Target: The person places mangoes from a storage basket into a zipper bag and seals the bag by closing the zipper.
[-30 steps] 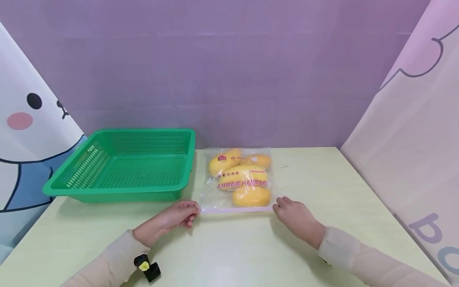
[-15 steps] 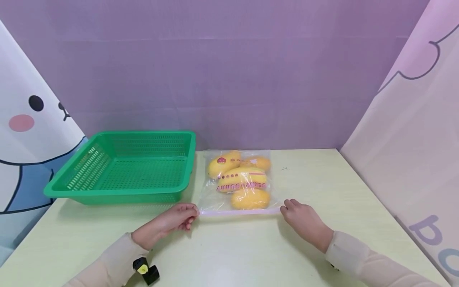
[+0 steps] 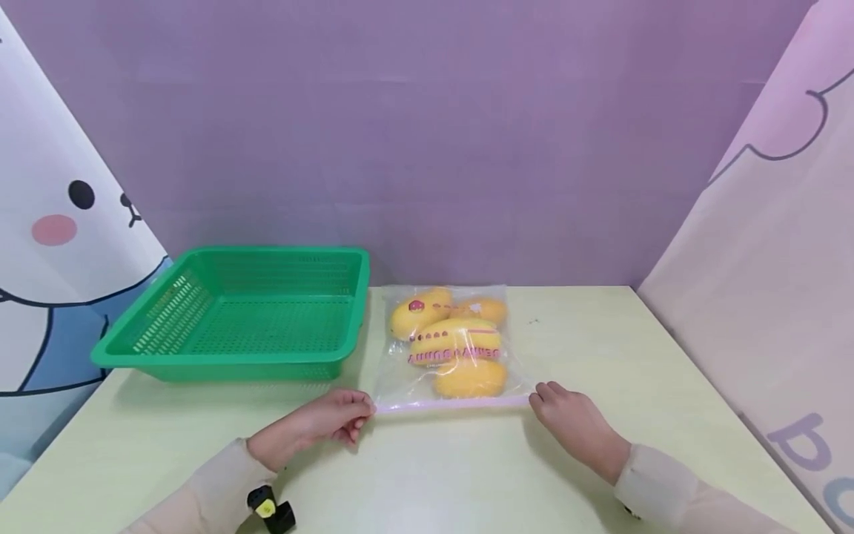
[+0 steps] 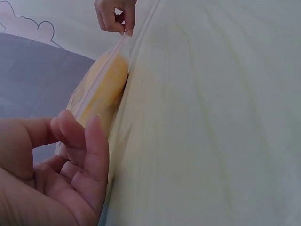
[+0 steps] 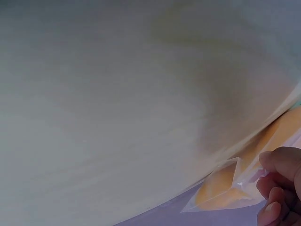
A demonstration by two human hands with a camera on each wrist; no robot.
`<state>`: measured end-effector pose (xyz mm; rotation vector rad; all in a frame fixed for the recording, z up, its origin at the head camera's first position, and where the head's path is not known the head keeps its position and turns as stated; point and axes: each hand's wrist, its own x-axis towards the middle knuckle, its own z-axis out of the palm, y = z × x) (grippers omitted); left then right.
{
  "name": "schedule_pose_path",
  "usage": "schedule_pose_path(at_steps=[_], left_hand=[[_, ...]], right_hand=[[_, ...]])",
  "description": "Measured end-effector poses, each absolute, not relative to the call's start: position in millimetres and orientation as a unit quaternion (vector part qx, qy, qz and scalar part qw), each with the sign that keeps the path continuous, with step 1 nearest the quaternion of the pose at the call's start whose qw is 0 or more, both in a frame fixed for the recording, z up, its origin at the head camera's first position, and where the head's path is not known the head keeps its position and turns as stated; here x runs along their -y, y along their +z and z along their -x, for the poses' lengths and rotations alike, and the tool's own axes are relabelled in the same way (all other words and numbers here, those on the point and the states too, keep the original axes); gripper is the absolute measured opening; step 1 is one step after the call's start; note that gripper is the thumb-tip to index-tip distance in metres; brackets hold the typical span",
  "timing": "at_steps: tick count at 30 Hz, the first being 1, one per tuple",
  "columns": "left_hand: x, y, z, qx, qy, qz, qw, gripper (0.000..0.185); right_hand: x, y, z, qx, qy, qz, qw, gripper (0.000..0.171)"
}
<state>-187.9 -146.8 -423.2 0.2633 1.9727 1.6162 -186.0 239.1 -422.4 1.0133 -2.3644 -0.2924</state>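
Observation:
A clear zip bag (image 3: 407, 384) with pink print and a pink zip strip along its near edge lies on the table. Inside it are several yellow mangoes (image 3: 470, 378). My left hand (image 3: 333, 419) pinches the near left corner of the bag between thumb and forefinger. At the near right corner my right hand (image 3: 577, 426) pinches the other end of the strip. The strip runs straight between both hands. In the left wrist view the bag's edge (image 4: 101, 77) stretches from the left fingertips to the far hand. The right wrist view has the right thumb and fingers (image 5: 282, 162) on the bag's corner.
A green perforated basket (image 3: 230, 360) stands to the left of the bag, with nothing in it. The pale table (image 3: 454, 475) meets a purple backdrop (image 3: 427, 148) behind. Printed cloth panels (image 3: 767, 282) flank both sides.
My right hand has moved right, drawing the pink strip out straight. My left hand keeps its corner. The whole view has shifted slightly.

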Motion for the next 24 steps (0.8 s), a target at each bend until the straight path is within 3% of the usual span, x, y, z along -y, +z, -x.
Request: schedule_pose_path(at_steps=[13,18,24], left_hand=[[164.8,-417.3,188.5,-0.737,0.603,-0.111,0.285,0.018],[176.2,-397.5,184.9,-0.749,0.594,-0.132,0.262,0.018],[182.5,-363.8,183.6,-0.764,0.57,-0.184,0.24,0.017]], right_hand=[[-254.9,-415.8,192.5,0.861,-0.032,-0.402,0.311,0.02],[-264.3,-396.9,199.2,0.841,0.019,-0.401,0.363,0.055],[-269.8,-369.2,205.7,0.824,0.029,-0.382,0.417,0.049]])
